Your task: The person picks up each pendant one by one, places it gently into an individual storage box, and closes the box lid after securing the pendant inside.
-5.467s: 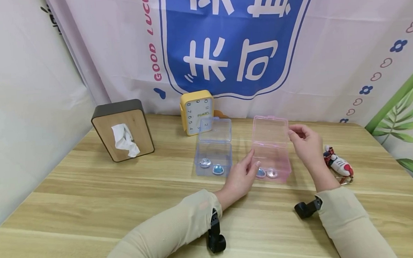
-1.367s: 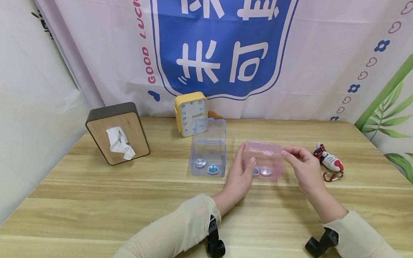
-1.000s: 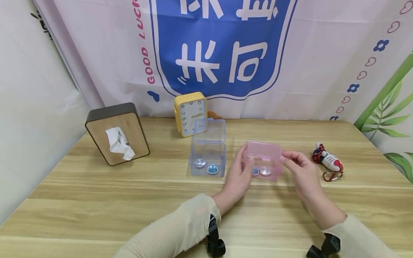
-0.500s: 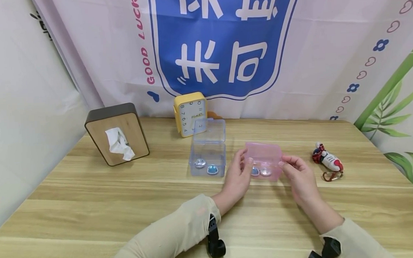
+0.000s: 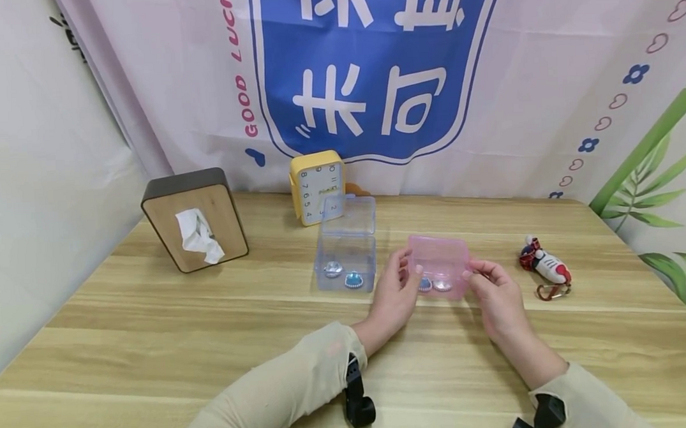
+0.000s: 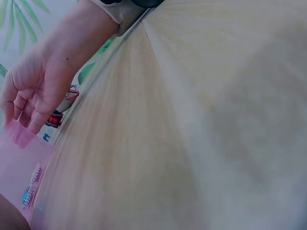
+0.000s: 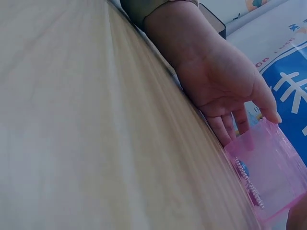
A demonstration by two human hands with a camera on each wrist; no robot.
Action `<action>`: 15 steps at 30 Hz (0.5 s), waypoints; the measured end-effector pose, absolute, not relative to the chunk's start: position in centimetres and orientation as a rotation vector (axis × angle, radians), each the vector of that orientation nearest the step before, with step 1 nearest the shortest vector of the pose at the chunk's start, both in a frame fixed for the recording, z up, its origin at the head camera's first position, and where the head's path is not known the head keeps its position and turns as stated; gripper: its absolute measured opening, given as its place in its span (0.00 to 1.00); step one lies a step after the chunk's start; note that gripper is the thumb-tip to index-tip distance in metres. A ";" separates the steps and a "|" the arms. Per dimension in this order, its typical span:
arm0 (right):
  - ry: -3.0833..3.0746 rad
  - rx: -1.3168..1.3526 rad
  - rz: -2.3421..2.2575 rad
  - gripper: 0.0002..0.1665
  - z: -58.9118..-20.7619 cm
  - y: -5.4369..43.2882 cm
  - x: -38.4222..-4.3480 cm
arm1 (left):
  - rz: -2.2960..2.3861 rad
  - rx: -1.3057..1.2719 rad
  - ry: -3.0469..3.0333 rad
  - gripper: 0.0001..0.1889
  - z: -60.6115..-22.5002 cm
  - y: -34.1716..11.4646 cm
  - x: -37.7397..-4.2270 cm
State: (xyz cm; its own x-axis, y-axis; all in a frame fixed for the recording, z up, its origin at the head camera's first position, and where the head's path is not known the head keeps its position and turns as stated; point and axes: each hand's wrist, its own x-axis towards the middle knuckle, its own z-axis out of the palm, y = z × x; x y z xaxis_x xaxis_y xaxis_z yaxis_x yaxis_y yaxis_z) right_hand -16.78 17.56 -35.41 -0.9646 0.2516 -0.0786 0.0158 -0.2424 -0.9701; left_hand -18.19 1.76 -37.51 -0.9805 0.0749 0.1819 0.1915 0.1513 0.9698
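Note:
A clear pink plastic box (image 5: 439,256) rests on the table between both hands, its lid lowered over it. Through its wall show a blue gem (image 5: 424,284) and a clear gem (image 5: 442,285), each with a beaded rim. My left hand (image 5: 394,293) grips the box's left side, thumb near the front corner. At the right side, my right hand (image 5: 501,300) holds the box between thumb and fingers. In the right wrist view, the left thumb lies at the box's upper edge. To the left stands a clear blue box (image 5: 345,255), lid raised, with a clear gem and a blue gem inside.
A yellow clock (image 5: 317,188) stands behind the blue box. Farther left is a wood-fronted tissue box (image 5: 196,220). A plush keychain (image 5: 546,267) with a red carabiner lies right of my right hand. A printed cloth (image 5: 199,86) hangs behind the wooden table (image 5: 153,350).
The pink box's raised lid has swung down over the box. My left hand has settled on its left side. My right hand has come down from the lid's edge to the box's right side.

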 end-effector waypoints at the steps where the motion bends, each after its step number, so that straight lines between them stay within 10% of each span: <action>1: -1.828 -0.327 2.344 0.15 -35.5 17.5 -16.8 | -1.965 -0.268 -2.316 0.21 -37.5 1.7 -18.2; 15: -1.785 -0.362 2.307 0.14 -35.9 17.0 -17.0 | -1.916 -0.214 -2.327 0.14 -37.4 2.1 -18.3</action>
